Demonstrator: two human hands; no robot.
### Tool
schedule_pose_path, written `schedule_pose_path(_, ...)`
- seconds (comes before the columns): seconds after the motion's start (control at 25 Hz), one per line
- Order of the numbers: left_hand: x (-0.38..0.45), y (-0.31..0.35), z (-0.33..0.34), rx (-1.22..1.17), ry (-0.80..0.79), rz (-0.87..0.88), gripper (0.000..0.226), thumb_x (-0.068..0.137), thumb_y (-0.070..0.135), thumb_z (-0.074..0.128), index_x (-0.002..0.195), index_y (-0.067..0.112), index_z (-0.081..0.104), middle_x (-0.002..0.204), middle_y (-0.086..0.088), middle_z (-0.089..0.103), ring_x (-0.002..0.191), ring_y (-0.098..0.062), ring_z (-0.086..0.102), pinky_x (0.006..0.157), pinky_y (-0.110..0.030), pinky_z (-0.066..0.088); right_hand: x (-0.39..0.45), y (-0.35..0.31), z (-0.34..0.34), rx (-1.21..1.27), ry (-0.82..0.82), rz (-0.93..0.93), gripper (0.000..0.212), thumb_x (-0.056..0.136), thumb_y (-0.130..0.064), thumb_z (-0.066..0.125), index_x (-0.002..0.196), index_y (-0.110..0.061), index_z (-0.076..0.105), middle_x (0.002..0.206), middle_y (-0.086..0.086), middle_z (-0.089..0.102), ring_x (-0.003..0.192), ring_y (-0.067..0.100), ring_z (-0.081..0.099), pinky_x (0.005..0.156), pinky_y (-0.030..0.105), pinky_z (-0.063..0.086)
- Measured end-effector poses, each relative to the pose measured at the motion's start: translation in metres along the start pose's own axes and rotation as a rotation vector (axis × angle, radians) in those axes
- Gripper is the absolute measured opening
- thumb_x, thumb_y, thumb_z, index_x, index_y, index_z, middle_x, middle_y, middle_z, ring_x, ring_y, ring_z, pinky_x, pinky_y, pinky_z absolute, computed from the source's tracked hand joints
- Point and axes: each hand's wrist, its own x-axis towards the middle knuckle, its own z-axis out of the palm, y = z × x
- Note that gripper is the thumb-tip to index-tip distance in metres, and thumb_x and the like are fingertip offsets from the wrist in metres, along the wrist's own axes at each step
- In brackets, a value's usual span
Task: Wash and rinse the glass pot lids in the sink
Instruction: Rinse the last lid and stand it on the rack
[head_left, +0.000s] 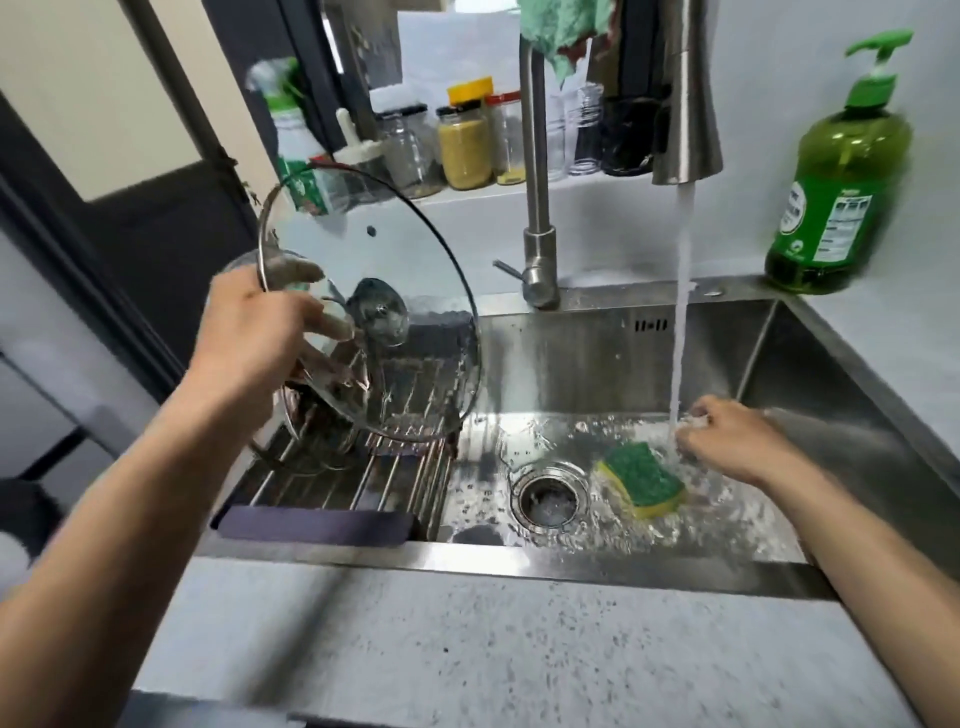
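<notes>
Head view: my left hand (260, 332) is gripping the glass lid (374, 312) by its rim, fingers curled behind the glass, holding it tilted above the rack (363, 478) at the sink's (597, 353) left end. My right hand (727, 441) is sitting under the running water (683, 312), just beside the sponge (644, 478) on the sink floor; I cannot tell its grip.

The lid (363, 291) is clear glass with a thin shiny metal rim, wet and glossy. Sink (597, 358) and tap (537, 208) are brushed steel, same for the wire rack (363, 478) at 9 o'clock. Sponge (644, 480) looks rough green on top, soft yellow foam under. Bench (467, 639) is matt speckled stone. Soap bottle (841, 192) is glossy green plastic.
</notes>
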Motion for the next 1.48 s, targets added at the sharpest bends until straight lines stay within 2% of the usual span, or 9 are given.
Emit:
schedule_pose_path(0.08,0.012,-0.007,-0.02,0.105,0.069,0.037,0.034,0.072,0.005,0.056,0.094,0.025,0.073,0.07,-0.008,0.075,0.065,-0.043,0.072,0.058,-0.064,0.058,0.0,0.001,0.001,-0.006,-0.014,-0.001,0.049,0.09,-0.038,0.056,0.135,-0.02,0.052,0.142,0.007,0.054,0.123,0.029,0.055,0.094,0.039,0.047)
schedule_pose_path(0.2,0.02,-0.023,-0.034,0.313,0.105,0.075,0.034,0.071,0.008,0.062,0.083,0.039,0.07,0.069,0.002,0.074,0.056,-0.032,0.072,0.055,-0.053,0.06,-0.001,0.0,-0.001,0.011,-0.002,-0.016,0.045,0.09,-0.036,0.059,0.132,-0.021,0.056,0.14,0.007,0.057,0.121,0.029,0.056,0.093,0.037,0.047)
schedule_pose_path(0.48,0.024,-0.048,-0.027,0.596,0.085,0.118,0.022,0.077,0.011,0.057,0.087,0.03,0.061,0.073,-0.006,0.07,0.068,-0.036,0.069,0.071,-0.052,0.059,-0.001,-0.001,-0.001,0.023,-0.01,-0.027,0.043,0.091,-0.032,0.06,0.132,-0.019,0.055,0.137,0.008,0.057,0.115,0.026,0.056,0.093,0.038,0.049)
schedule_pose_path(0.64,0.029,-0.056,-0.021,0.586,0.057,0.068,0.046,0.081,0.013,0.054,0.125,0.026,0.06,0.092,-0.013,0.072,0.083,-0.041,0.069,0.082,-0.053,0.057,-0.002,0.001,0.0,0.068,-0.024,-0.026,0.043,0.09,-0.033,0.06,0.131,-0.022,0.054,0.135,0.004,0.057,0.109,0.022,0.056,0.089,0.039,0.05)
schedule_pose_path(0.8,0.033,-0.058,-0.017,0.415,0.019,-0.05,0.046,0.081,0.004,0.054,0.123,0.022,0.061,0.076,-0.013,0.075,0.067,-0.038,0.072,0.076,-0.053,0.059,-0.001,0.001,0.0,0.078,-0.036,-0.026,0.046,0.091,-0.034,0.061,0.135,-0.023,0.052,0.138,0.004,0.056,0.106,0.02,0.053,0.086,0.038,0.048)
schedule_pose_path(0.96,0.029,-0.067,-0.024,0.107,0.012,-0.243,0.04,0.086,-0.006,0.052,0.122,0.012,0.058,0.072,-0.021,0.074,0.052,-0.039,0.07,0.047,-0.038,0.056,-0.001,0.001,0.0,0.069,-0.036,-0.037,0.051,0.091,-0.035,0.061,0.139,-0.021,0.05,0.141,0.005,0.054,0.117,0.024,0.055,0.093,0.041,0.049)
schedule_pose_path(1.16,0.021,-0.07,-0.027,0.066,0.005,-0.319,0.038,0.09,-0.004,0.054,0.124,0.012,0.057,0.075,-0.018,0.076,0.052,-0.036,0.07,0.044,-0.032,0.056,-0.001,0.001,0.0,0.08,-0.046,-0.051,0.052,0.093,-0.034,0.061,0.141,-0.019,0.049,0.144,0.006,0.052,0.123,0.025,0.054,0.097,0.04,0.047)
schedule_pose_path(1.32,0.018,-0.068,-0.023,0.215,0.04,-0.258,0.058,0.085,-0.002,0.068,0.136,0.012,0.047,0.084,-0.014,0.07,0.063,-0.035,0.074,0.065,-0.049,0.063,-0.003,0.001,-0.001,0.081,-0.046,-0.057,0.05,0.094,-0.034,0.062,0.14,-0.019,0.05,0.144,0.006,0.052,0.124,0.025,0.053,0.1,0.04,0.046)
schedule_pose_path(1.48,0.004,-0.066,-0.022,0.703,0.197,0.048,0.071,0.084,0.022,0.067,0.147,0.017,0.034,0.126,-0.015,0.065,0.108,-0.04,0.064,0.092,-0.053,0.051,-0.003,0.001,0.001,0.078,-0.036,-0.064,0.049,0.095,-0.035,0.061,0.139,-0.018,0.05,0.144,0.006,0.053,0.117,0.022,0.054,0.098,0.04,0.046)
